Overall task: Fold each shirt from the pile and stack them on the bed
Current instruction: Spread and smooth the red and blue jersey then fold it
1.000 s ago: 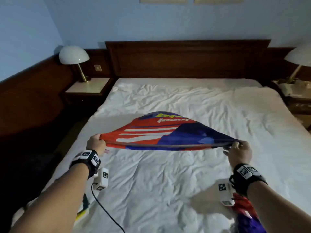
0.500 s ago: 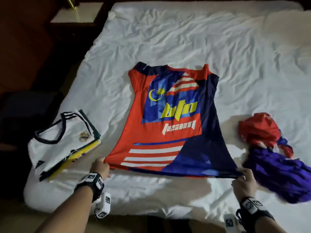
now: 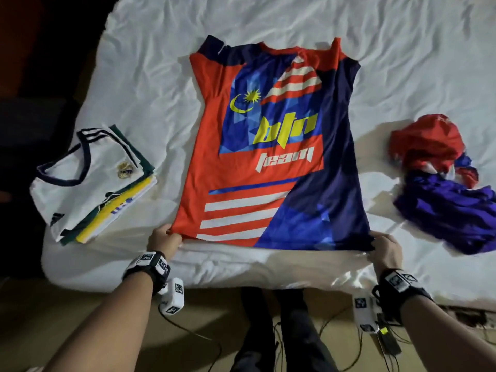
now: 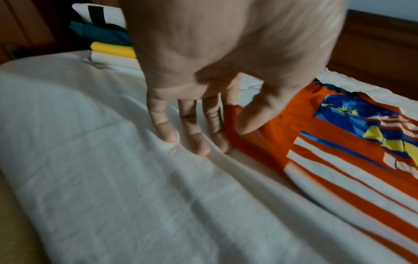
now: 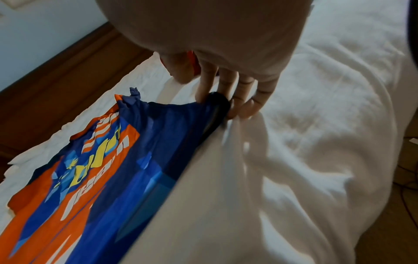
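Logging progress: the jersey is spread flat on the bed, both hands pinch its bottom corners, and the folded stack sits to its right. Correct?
Not quite. In the head view the folded stack lies left of the jersey; the unfolded pile is on the right. The left hand and right hand do pinch the hem corners.

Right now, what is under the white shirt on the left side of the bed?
Under the white shirt lie more folded shirts: a dark green edge, then a yellow one, then a white layer on the sheet. Only their edges show, so the exact count is hidden.
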### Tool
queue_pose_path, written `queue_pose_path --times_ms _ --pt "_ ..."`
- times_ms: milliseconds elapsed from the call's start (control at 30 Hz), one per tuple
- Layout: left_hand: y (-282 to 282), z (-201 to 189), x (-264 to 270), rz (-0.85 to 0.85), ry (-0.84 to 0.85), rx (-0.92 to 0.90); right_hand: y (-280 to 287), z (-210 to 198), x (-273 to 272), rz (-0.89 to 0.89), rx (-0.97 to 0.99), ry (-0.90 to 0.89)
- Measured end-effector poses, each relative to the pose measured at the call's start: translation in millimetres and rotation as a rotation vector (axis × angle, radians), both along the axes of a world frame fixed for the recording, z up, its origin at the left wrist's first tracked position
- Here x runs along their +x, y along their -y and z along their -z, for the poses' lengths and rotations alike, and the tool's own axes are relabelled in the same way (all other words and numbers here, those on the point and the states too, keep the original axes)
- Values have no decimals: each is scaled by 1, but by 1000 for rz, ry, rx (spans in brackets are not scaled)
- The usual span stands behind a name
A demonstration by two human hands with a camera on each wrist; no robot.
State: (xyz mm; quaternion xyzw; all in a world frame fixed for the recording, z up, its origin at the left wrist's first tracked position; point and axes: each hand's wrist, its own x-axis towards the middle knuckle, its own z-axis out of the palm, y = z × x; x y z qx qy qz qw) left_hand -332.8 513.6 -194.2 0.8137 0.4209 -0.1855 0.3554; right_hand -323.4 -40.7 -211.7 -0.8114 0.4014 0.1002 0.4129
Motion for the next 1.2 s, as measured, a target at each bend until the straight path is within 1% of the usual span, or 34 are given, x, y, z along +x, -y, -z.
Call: queue_pose_path --times_ms 33,67,133,167,267,333,433,533,567,633,667,700,767,833,900,933,967,1033,1133,1200 --pt "4 -5 3 -20 -13 -12 -5 -10 4 -1 -3 19" --pt "9 -12 8 -87 -15 -43 -10 -18 8 39 5 9" --pt "15 -15 15 -204 0 -95 -18 -23 12 128 16 -35" --pt "16 -13 18 -226 4 -92 -22 -25 13 160 12 -56" --pt "16 -5 14 -107 26 29 -29 -33 12 49 -73 -98" --pt "15 -3 7 -91 30 111 -30 -37 11 8 -134 -113" --pt "12 0 1 -104 32 149 -27 -37 8 14 -169 -125" --pt "17 -5 3 -57 -24 164 -28 -38 7 32 -167 -155" --pt "21 -10 5 -23 -44 210 -32 -41 8 57 -181 -172" --pt "32 -19 13 87 -73 386 -44 -46 12 71 -297 -193" --pt "42 -22 17 165 -53 472 -54 -47 14 14 -386 -165" --pt "56 -22 23 253 1 531 -66 -46 19 -93 -463 -96" --pt "95 -15 36 480 153 518 -102 -41 30 -387 -535 104" --pt "140 0 48 758 274 453 -147 -29 45 -713 -538 256" --pt "173 20 58 1029 311 428 -190 -14 57 -1005 -500 287" --pt "181 31 61 1121 300 425 -204 -5 59 -1102 -487 259" --pt "182 41 62 1170 283 435 -211 5 59 -1159 -479 205" --pt "167 61 64 1173 254 481 -201 27 60 -1181 -499 86" --pt "121 78 70 1092 227 543 -154 52 68 -1080 -533 -48" --pt "83 81 72 999 195 555 -121 54 77 -1004 -576 -121"
